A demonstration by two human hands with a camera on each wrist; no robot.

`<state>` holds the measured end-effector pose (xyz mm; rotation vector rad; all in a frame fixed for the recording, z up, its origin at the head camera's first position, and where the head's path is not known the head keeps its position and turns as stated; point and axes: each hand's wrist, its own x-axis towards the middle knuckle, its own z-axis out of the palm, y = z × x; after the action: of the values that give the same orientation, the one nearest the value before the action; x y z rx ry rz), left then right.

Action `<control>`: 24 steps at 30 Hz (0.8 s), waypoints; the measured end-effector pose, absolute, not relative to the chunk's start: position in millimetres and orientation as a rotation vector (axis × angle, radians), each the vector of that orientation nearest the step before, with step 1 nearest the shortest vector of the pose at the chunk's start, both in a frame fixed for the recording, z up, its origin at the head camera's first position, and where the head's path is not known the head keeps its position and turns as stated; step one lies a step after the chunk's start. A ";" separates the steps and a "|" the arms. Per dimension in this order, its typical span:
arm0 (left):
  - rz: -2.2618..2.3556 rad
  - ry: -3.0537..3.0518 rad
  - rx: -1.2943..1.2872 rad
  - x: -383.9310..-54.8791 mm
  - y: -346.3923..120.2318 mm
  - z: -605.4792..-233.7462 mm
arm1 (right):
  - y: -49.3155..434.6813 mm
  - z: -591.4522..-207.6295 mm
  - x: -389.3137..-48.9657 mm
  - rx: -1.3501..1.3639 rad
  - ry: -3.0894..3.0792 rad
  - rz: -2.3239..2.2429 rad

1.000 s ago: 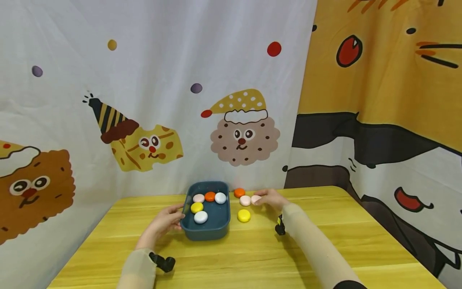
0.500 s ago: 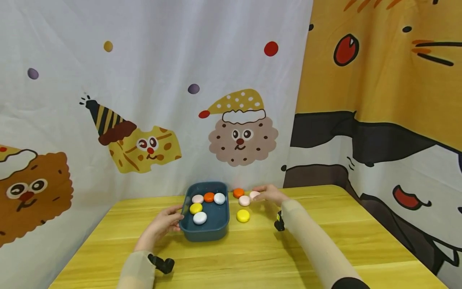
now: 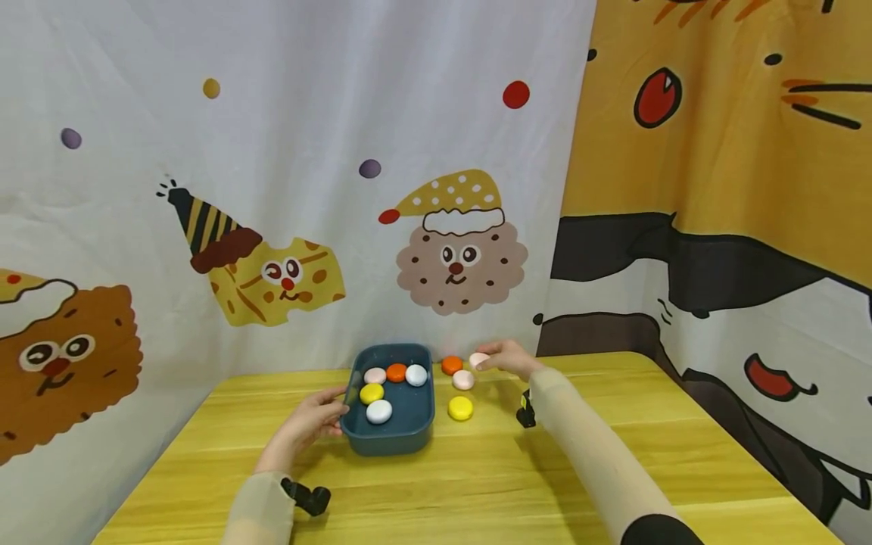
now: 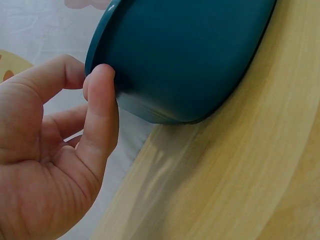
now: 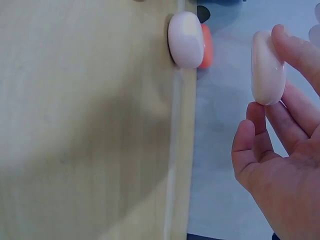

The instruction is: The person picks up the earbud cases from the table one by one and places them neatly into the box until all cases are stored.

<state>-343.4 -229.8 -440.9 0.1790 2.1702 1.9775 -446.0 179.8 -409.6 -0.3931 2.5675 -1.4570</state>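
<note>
A dark blue rectangular bin [image 3: 391, 441] stands on the table, and my left hand [image 3: 313, 418] grips its left rim. In the left wrist view the thumb [image 4: 100, 100] presses the outer wall. My right hand [image 3: 511, 359] pinches a pale pink, glossy, pebble-shaped piece [image 5: 267, 67] above the tabletop, thumb on one side and fingers on the other. Another pale pink piece [image 3: 463, 380], an orange piece [image 3: 452, 365] and a yellow piece [image 3: 460, 409] lie right of the bin. Inside it are several similar pieces, including a white one [image 3: 378, 412] and a yellow one [image 3: 371, 393].
The wood-grain table [image 3: 436, 499] reaches back to a printed cloth backdrop [image 3: 293, 91], close behind the bin and loose pieces. A second cloth [image 3: 722, 151] hangs along the right side.
My right hand has raised the pale pink piece off the table, moving slightly up and back. My left hand and the bin have stayed in place.
</note>
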 end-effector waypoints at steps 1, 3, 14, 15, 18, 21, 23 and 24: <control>1.976 2.170 0.177 -343.2 -229.9 -441.0 | 179.5 -408.8 -446.2 -0.395 2.563 -1.456; 1.970 2.172 0.167 -343.4 -230.2 -441.3 | 179.0 -406.8 -446.5 -0.389 2.551 -1.456; 1.991 2.169 0.188 -342.9 -230.6 -441.8 | 174.2 -390.8 -444.0 -0.437 2.567 -1.422; 1.993 2.168 0.198 -342.7 -230.7 -441.5 | 174.0 -389.4 -443.7 -0.440 2.570 -1.423; 2.004 2.159 0.211 -342.7 -230.8 -440.7 | 173.9 -386.6 -443.9 -0.439 2.574 -1.430; 2.001 2.155 0.220 -343.1 -230.7 -440.8 | 174.7 -385.3 -445.3 -0.427 2.572 -1.434; 1.995 2.152 0.207 -342.9 -230.2 -440.7 | 175.1 -385.3 -446.7 -0.419 2.570 -1.435; 1.990 2.152 0.201 -342.8 -230.0 -440.7 | 175.3 -385.1 -447.3 -0.412 2.564 -1.437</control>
<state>-342.8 -230.0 -440.7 0.2014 2.1521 1.9902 -447.3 175.3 -385.1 -0.4120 2.5645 -1.4366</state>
